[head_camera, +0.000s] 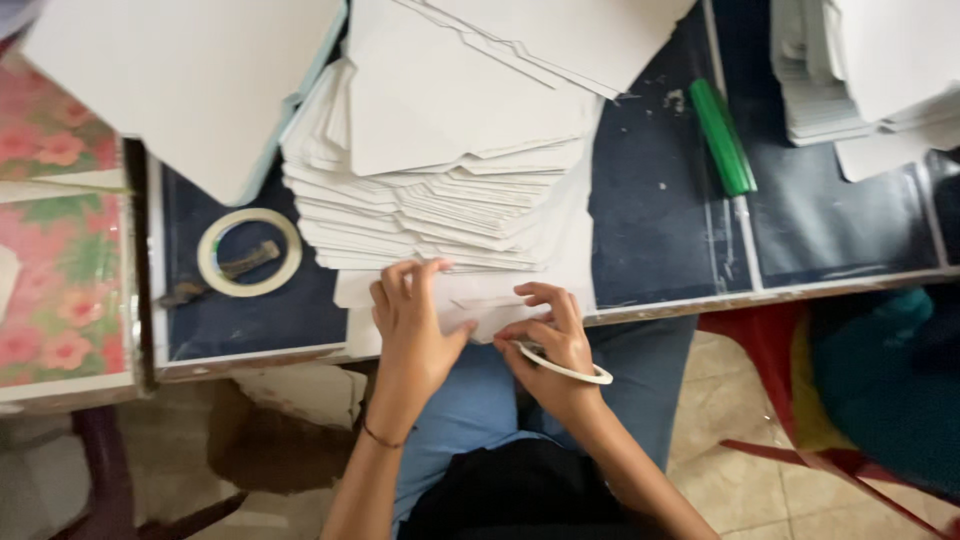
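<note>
Your left hand (415, 325) lies flat, fingers spread, pressing down on one white folded card piece (480, 310) at the near edge of the counter (660, 200). Your right hand (550, 345) bends its fingertips onto the same piece, and one thin white tape ring (565, 368) hangs about that hand near the palm; whether the fingers grip the ring I cannot tell. Just behind the piece stands one tall fanned stack of white card sheets (440, 190). A second stack (830, 80) sits at the far right. One roll of tape (250, 252) lies to your left on the counter, and one green stick (722, 135) lies to the right.
</note>
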